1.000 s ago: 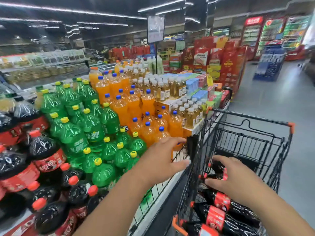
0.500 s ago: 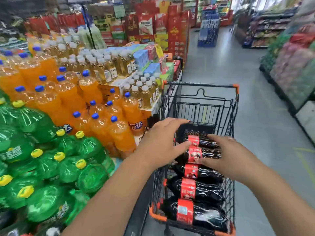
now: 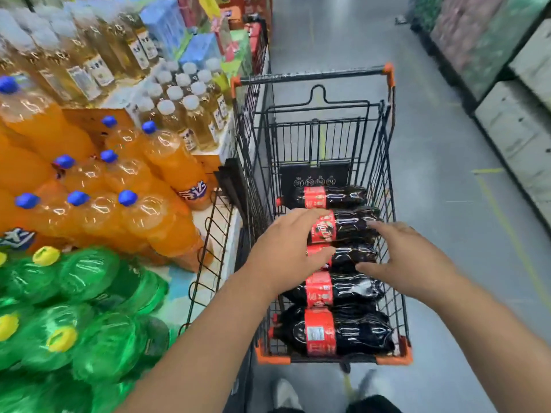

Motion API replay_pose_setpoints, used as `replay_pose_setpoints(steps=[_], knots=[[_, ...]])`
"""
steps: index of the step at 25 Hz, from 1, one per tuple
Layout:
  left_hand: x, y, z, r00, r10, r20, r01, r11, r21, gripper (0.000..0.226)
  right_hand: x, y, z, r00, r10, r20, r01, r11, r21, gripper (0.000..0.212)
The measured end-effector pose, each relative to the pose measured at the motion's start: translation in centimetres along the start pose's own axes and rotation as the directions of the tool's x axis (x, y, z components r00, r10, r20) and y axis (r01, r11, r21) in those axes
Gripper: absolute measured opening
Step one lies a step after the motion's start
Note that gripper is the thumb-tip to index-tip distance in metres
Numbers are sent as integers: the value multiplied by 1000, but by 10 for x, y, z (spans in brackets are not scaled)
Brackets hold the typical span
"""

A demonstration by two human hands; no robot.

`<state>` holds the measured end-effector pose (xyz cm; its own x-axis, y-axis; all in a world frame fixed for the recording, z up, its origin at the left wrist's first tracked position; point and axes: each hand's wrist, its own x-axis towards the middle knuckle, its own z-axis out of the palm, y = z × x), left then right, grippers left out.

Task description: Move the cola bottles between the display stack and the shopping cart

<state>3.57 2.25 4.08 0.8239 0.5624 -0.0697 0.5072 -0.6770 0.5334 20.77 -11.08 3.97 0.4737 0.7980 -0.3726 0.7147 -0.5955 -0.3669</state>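
The black wire shopping cart (image 3: 313, 75) stands in front of me with several cola bottles lying crosswise in its basket, red labels up. The second one from the far end, a cola bottle (image 3: 350, 226), lies slightly above its neighbours. My left hand (image 3: 283, 248) curls round its neck end, fingers over the top and thumb under the label. My right hand (image 3: 414, 257) is spread at its base end, fingertips touching it. The nearest cola bottle (image 3: 343, 332) lies by the cart's orange corner. The cola display stack is out of view.
Left of the cart is a display with orange soda bottles (image 3: 164, 156), green soda bottles (image 3: 89, 338) and pale tea bottles (image 3: 179, 114) behind a wire fence (image 3: 208, 242). Shelving (image 3: 521, 129) lines the right side of the grey aisle (image 3: 447, 204). My shoes (image 3: 283, 394) show below.
My view has swung right and down from the display onto the cart. Both hands have stayed at the cola bottle in the basket, and the right hand's fingers have spread.
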Motion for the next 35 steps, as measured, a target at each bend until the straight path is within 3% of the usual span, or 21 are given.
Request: replay_pose_setpoints(steps=[5,11,16,21,24,28,31,34,35], knots=[[35,-9,31,992,-109,57,109,994,-4,65,50,28,11,997,-13,79,16,999,-28,89],[84,-9,72,928,-362,91,370,924,-100,65,128,62,8,962,-113,250,138,987,-83,89],[113,-26,116,800,-592,100,593,753,-285,59,191,83,16,924,-151,351,219,962,-163,84],[131,-53,158,685,-722,102,697,608,-380,65,249,90,51,909,-176,378,249,956,-155,91],[148,-80,180,581,-804,124,755,475,-452,71,279,87,77,898,-225,379,298,944,-145,93],[173,-115,204,424,-880,214,732,194,-653,79,327,89,107,882,-198,428,308,929,-205,112],[190,-138,223,308,-900,308,568,-86,-818,79,352,97,118,865,-166,474,301,927,-225,127],[205,-176,278,266,-898,351,373,-240,-896,118,363,99,124,846,-160,508,320,915,-245,130],[210,-184,293,263,-894,364,312,-278,-908,120,365,99,125,843,-158,514,325,911,-253,129]])
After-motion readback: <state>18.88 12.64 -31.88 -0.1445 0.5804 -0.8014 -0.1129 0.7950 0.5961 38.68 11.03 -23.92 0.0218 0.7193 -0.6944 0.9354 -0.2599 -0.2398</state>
